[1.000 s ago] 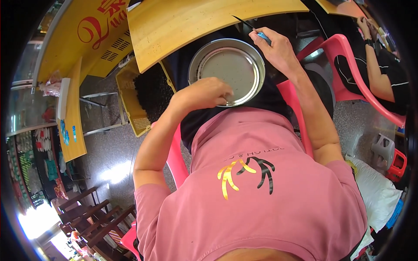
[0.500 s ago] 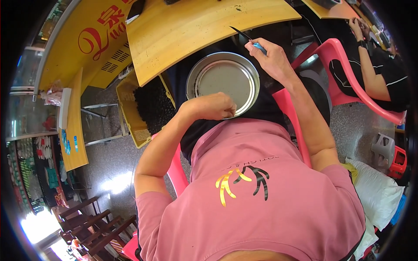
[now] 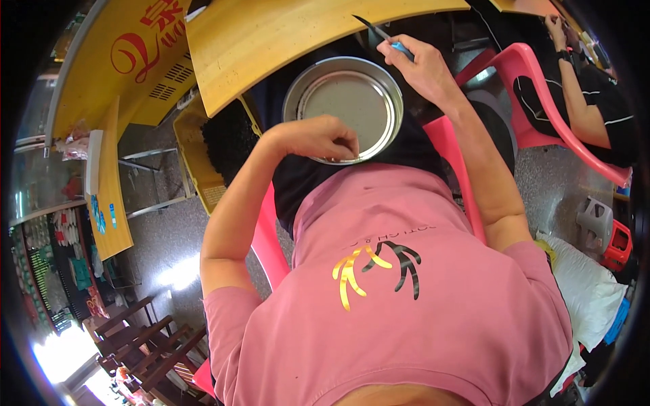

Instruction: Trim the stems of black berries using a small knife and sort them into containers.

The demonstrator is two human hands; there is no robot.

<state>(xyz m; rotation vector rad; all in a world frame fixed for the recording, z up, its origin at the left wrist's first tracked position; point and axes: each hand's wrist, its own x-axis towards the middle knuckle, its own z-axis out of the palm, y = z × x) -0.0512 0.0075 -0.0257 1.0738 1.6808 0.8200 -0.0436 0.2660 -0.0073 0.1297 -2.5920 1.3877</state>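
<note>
A round metal pan [image 3: 342,101] rests on my lap, with a few small dark specks along its inner left side. My left hand [image 3: 318,139] reaches over its near rim, fingers curled and the thumb against them; whatever they pinch is hidden. To the right of the pan and above it, my right hand [image 3: 426,74] grips a small knife [image 3: 371,27] by its blue handle. The knife's dark, curved blade points up and left over the table's near edge.
A wooden table [image 3: 271,47] with dark crumbs lies ahead. On the left a yellow crate [image 3: 189,145] holds a heap of small dark pieces [image 3: 227,139]. A pink chair [image 3: 542,101] and another person's arm [image 3: 575,101] are at the right; a white sack [image 3: 582,284] lies lower right.
The whole view has shifted, so the pan and both hands appear higher. My left hand stays at the pan's near rim, its thumb now showing more. More of the knife's blade shows.
</note>
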